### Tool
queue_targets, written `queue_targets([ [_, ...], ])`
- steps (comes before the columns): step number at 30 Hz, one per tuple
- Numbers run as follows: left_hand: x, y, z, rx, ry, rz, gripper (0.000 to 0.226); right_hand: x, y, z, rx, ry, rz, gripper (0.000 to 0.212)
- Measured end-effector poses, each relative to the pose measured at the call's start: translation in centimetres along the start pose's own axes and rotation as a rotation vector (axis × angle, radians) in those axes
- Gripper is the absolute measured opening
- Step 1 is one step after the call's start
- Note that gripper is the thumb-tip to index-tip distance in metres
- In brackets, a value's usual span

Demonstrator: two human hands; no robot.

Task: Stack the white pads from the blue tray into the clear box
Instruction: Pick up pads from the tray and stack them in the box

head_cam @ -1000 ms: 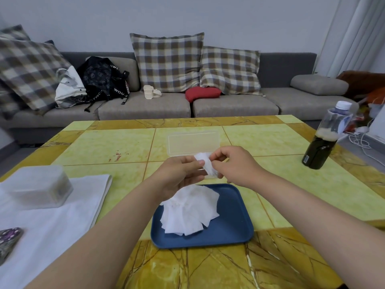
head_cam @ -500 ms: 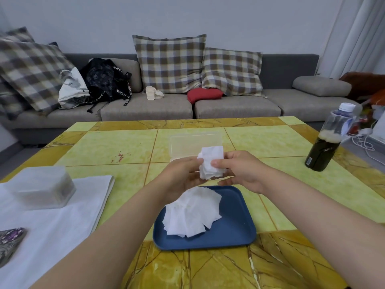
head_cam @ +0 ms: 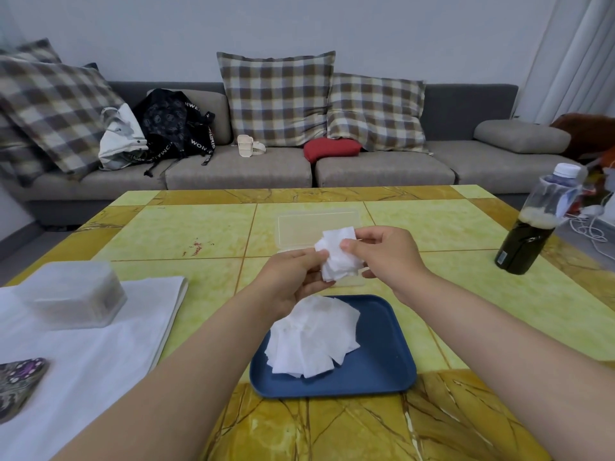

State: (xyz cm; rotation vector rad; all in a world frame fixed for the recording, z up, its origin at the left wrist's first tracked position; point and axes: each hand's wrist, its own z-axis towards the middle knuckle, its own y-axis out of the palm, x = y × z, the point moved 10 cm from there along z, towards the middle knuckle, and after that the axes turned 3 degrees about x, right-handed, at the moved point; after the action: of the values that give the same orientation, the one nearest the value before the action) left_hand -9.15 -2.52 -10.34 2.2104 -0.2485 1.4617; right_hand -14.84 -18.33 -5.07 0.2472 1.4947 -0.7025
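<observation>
Over the middle of the table [head_cam: 186,227], in the head view, I see two hands meeting in the air between one tray [head_cam: 376,367] and one box [head_cam: 316,224]. The left hand [head_cam: 293,277] has its fingers curled round the lower part of a small bunch of pads [head_cam: 336,257]. The right hand [head_cam: 386,257] pinches the upper part of the same bunch between thumb and forefinger. I cannot count the pads in the bunch; the layers overlap and crumple. The bunch is off the table and, from here, covers the box's near right corner.

The box lies flat on the far side of the hands, and I can make out no pads inside it. The tray sits just on the near side of the hands, apart from the box. On its left half lies one loose pile [head_cam: 312,341] of pads, fanned and overlapping, too many layers for me to count.

To the right, well apart, stands one bottle [head_cam: 532,224], upright, dark liquid in its lower part, white cap on. To the left one white cloth [head_cam: 100,344] is spread over the table edge; on it sit one frosted container [head_cam: 73,294] and, nearer me, one patterned item [head_cam: 16,384], cut off by the frame.

Behind the table runs one grey sofa [head_cam: 239,174] with two plaid cushions [head_cam: 276,98] side by side in the middle, more at its left end, one red cushion [head_cam: 331,149], one black bag [head_cam: 173,124] and one white bag [head_cam: 121,138].
</observation>
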Motion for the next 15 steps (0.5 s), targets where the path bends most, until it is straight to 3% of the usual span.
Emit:
queue_targets([
  [3, 0.1, 0.2, -0.1, -0.005, -0.001, -0.047, 0.022, -0.2, -0.5, 0.1, 0.063, 0.006, 0.057, 0.009],
  [10, 0.0, -0.5, 0.0, 0.047, -0.010, -0.131, 0.016, 0.3, -0.2, 0.4, 0.052, 0.096, 0.188, 0.008],
  [15, 0.0, -1.5, 0.0, 0.130, 0.002, -0.086, 0.015, -0.9, -0.8, 0.3, 0.072, 0.023, 0.137, 0.007],
])
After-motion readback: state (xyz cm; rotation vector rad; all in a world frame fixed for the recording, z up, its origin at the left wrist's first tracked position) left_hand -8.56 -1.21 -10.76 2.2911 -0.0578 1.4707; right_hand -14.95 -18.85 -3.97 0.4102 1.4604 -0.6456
